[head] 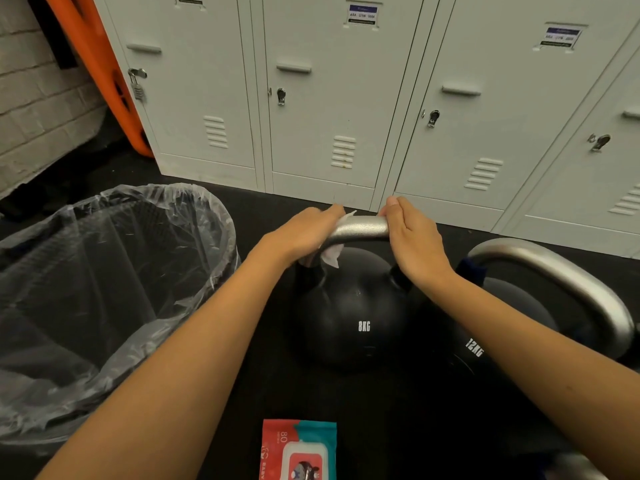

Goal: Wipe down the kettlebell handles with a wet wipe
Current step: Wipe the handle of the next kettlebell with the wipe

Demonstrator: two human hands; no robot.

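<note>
A black 8 kg kettlebell (pixel 349 320) stands on the dark floor in the middle, its silver handle (pixel 363 228) on top. My left hand (pixel 304 233) wraps the handle's left bend with a white wet wipe (pixel 333 255) pressed under the fingers. My right hand (pixel 414 237) grips the handle's right bend. A black 12 kg kettlebell (pixel 512 327) sits just to the right, with a larger silver handle (pixel 568 271). A red and teal pack of wet wipes (pixel 298 450) lies on the floor near the bottom edge, its lid closed.
A bin lined with clear plastic (pixel 104 289) stands at the left. A row of grey lockers (pixel 346 98) runs behind the kettlebells. An orange board (pixel 100 71) leans at the far left by a brick wall. Part of another silver handle (pixel 571 467) shows at the bottom right.
</note>
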